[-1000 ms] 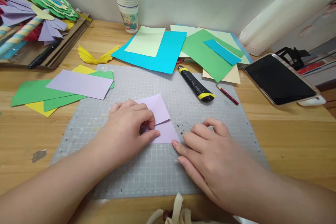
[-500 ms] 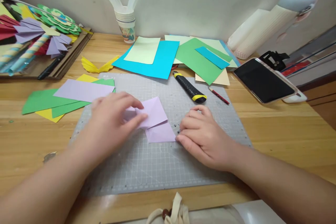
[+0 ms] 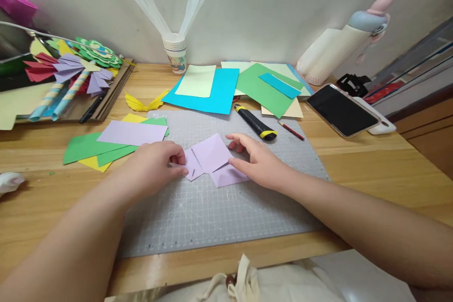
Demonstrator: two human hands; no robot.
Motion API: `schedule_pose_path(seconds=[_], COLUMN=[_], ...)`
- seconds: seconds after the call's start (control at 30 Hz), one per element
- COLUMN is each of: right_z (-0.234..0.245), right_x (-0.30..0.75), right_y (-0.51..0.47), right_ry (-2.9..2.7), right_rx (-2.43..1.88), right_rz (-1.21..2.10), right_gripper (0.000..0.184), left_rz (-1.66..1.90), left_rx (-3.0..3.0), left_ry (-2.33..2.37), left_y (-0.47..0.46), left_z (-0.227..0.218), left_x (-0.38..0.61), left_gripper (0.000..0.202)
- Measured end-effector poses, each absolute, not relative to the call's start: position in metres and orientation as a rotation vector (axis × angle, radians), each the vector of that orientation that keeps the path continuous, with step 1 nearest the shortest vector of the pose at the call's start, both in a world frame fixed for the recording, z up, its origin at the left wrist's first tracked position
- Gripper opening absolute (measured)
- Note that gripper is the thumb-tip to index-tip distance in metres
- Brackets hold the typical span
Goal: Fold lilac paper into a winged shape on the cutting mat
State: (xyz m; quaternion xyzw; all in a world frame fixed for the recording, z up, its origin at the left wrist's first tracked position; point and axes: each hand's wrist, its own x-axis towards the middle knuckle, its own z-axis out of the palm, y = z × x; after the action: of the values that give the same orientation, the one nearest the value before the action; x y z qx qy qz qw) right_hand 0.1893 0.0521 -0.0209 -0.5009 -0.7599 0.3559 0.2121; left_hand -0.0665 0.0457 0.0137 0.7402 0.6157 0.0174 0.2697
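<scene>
A folded lilac paper [image 3: 212, 153] lies on the grey cutting mat [image 3: 198, 217], with a square flap on top and pointed parts to the left and lower right. My left hand [image 3: 159, 165] is closed on its left end, thumb and fingertips pinching the edge. At the right corner, my right hand [image 3: 256, 158] has thumb and forefinger apart, the thumb tip touching the square flap's edge. Its palm side covers part of the lower right piece. Beyond the paper lies a black and yellow utility knife [image 3: 255, 122], beside a red pencil [image 3: 290, 130].
Lilac [image 3: 132, 132], green and yellow paper strips overlap at left. Blue [image 3: 226, 89] and green sheets [image 3: 271, 89] lie at the back. A paper cup [image 3: 176, 59] holds white strips. A phone [image 3: 343, 109] and a bottle [image 3: 339, 49] stand right; paper crafts [image 3: 72, 75] lie far left.
My right hand has moved up to the lilac paper's right corner, its fingers spreading. My left hand has shifted to the paper's left end, uncovering more of it. The view has tilted slightly.
</scene>
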Motion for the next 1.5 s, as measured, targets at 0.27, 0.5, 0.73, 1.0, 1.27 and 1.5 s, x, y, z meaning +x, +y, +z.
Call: schedule_pose_path(seconds=[0.27, 0.5, 0.73, 1.0, 1.27, 1.5], right_z=[-0.008, 0.002, 0.012, -0.002, 0.002, 0.002], right_x=[0.151, 0.149, 0.189, 0.209, 0.205, 0.22], right_y=[0.087, 0.074, 0.056, 0.076, 0.097, 0.094], right_ry=[-2.01, -2.201, -2.333, -2.488, -2.581, -2.82], right_rx=[-1.471, -1.228, -0.897, -0.763, -0.689, -0.927], right_rz=[1.208, 1.152, 0.916, 0.649, 0.705, 0.122], right_gripper=[0.054, 0.005, 0.013, 0.019, 0.018, 0.053], left_rz=[0.073, 0.18, 0.441, 0.527, 0.46, 0.392], left_rx=[1.942, 1.937, 1.925, 2.139, 2.507, 2.521], left_ry=[1.659, 1.682, 1.787, 1.512, 1.606, 1.576], left_y=[0.041, 0.039, 0.036, 0.034, 0.034, 0.035], left_z=[0.015, 0.017, 0.019, 0.005, -0.003, -0.003], left_x=[-0.056, -0.061, -0.058, -0.048, -0.041, -0.041], left_gripper=[0.01, 0.008, 0.026, 0.025, 0.036, 0.015])
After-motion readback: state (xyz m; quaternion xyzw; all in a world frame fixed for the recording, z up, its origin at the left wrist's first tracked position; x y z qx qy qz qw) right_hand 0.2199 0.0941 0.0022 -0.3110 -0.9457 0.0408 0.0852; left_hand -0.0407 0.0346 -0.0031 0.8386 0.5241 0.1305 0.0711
